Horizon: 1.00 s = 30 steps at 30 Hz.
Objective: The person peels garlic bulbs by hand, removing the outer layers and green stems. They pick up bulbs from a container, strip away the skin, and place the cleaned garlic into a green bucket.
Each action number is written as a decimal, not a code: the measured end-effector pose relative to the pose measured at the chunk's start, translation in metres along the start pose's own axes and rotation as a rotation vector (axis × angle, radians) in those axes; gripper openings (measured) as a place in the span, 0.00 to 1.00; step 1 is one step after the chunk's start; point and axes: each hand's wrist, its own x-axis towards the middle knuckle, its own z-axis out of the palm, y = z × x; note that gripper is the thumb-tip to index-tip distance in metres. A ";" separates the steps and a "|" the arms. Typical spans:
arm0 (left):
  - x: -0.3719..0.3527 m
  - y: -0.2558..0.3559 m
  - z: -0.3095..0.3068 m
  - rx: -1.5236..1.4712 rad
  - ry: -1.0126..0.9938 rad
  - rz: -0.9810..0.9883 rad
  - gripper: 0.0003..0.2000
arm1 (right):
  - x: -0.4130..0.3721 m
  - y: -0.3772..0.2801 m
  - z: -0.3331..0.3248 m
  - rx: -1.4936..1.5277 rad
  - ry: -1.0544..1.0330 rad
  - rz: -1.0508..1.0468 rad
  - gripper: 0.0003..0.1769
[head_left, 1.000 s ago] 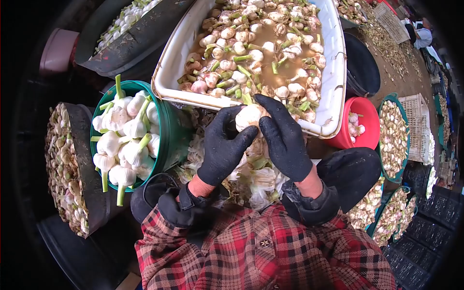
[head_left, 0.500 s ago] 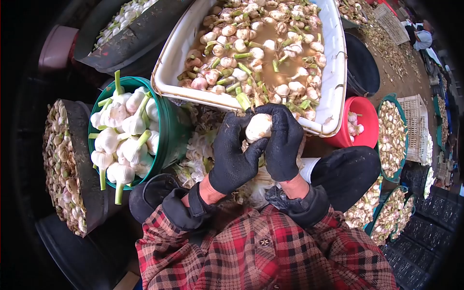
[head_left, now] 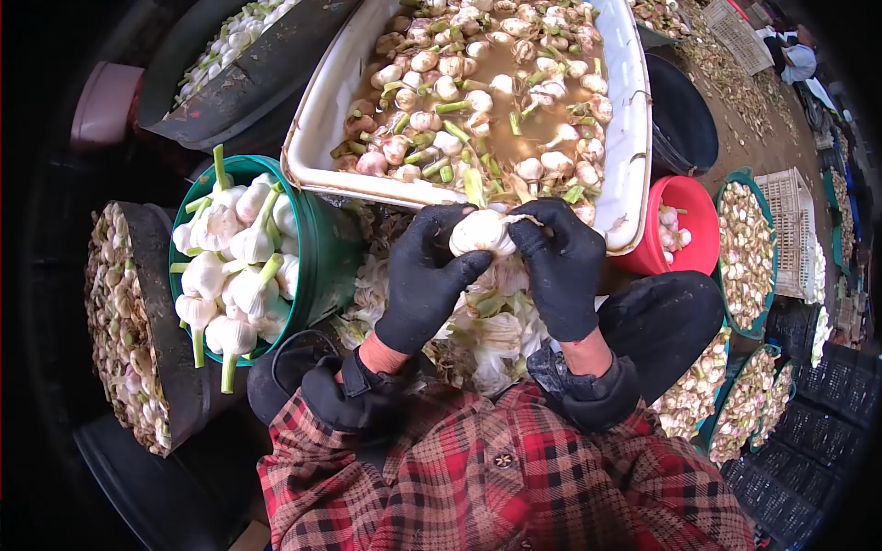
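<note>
A whitish garlic bulb (head_left: 480,235) with a green stem (head_left: 473,186) is gripped between the thumb and fingers of my black-gloved left hand (head_left: 421,280). From the bulb's right side a thin strip of skin (head_left: 521,219) stretches to my right hand (head_left: 565,274), also black-gloved, which pinches its end. Just beyond both hands stands a white tub (head_left: 629,197) of brown water with many unpeeled garlic bulbs (head_left: 459,66). Below the hands lies a heap of loose garlic skins (head_left: 491,344).
To the left, a green bucket (head_left: 326,253) holds clean white bulbs. A red bucket (head_left: 694,220) with several bulbs is at the right, beside green baskets of garlic (head_left: 742,243) and a cream crate (head_left: 784,220). Another person (head_left: 799,62) is at the far right.
My right hand has moved right, away from the bulb, drawing out a strip of skin. More white surface shows on the bulb, which stays in my left hand.
</note>
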 end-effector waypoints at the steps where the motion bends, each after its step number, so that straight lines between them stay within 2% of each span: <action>1: 0.001 -0.001 -0.003 -0.019 -0.041 -0.009 0.24 | -0.001 -0.001 0.000 -0.068 0.023 0.007 0.05; 3: 0.003 0.001 -0.008 -0.040 -0.081 -0.017 0.25 | 0.000 0.006 0.000 -0.137 0.044 0.012 0.04; 6: 0.005 0.011 -0.012 -0.081 -0.195 -0.081 0.27 | 0.008 0.035 -0.016 -0.252 0.253 0.121 0.05; 8: 0.005 0.016 -0.012 -0.427 -0.180 -0.172 0.28 | 0.012 0.033 -0.035 -0.164 0.237 0.303 0.06; 10: 0.007 0.026 -0.011 -0.529 -0.164 -0.234 0.29 | 0.014 0.028 -0.046 -0.160 0.210 0.358 0.07; 11: 0.008 0.028 -0.011 -0.630 -0.149 -0.297 0.29 | 0.016 0.029 -0.049 -0.205 0.164 0.109 0.09; 12: 0.008 0.019 -0.016 -0.331 -0.204 -0.168 0.30 | 0.017 0.029 -0.050 -0.247 0.117 -0.139 0.10; 13: 0.008 0.016 -0.016 -0.329 -0.207 -0.170 0.30 | 0.015 0.025 -0.050 -0.247 0.121 -0.137 0.10; 15: 0.008 0.015 -0.015 -0.632 -0.218 -0.338 0.28 | 0.013 -0.004 -0.040 -0.245 -0.069 -0.187 0.12; 16: 0.009 0.015 -0.014 -0.629 -0.220 -0.341 0.28 | 0.012 -0.008 -0.035 -0.284 -0.107 -0.279 0.12; 18: 0.009 0.017 -0.011 -0.151 -0.266 -0.133 0.29 | 0.010 -0.009 -0.026 -0.297 -0.135 -0.296 0.13; 19: 0.009 0.016 -0.011 -0.151 -0.266 -0.134 0.29 | 0.009 -0.010 -0.023 -0.312 -0.168 -0.314 0.13; 21: 0.010 0.013 -0.012 -0.328 -0.214 -0.326 0.30 | 0.009 -0.006 -0.022 -0.314 -0.153 -0.316 0.14; 27: 0.007 0.006 -0.012 -0.248 -0.249 -0.266 0.32 | 0.003 -0.006 -0.019 -0.260 -0.200 -0.212 0.12; 29: 0.006 -0.002 -0.009 -0.252 -0.228 -0.273 0.32 | 0.003 -0.005 -0.016 -0.363 -0.158 -0.373 0.08; 30: 0.006 -0.003 -0.007 -0.256 -0.209 -0.281 0.31 | 0.002 -0.005 -0.015 -0.364 -0.157 -0.371 0.08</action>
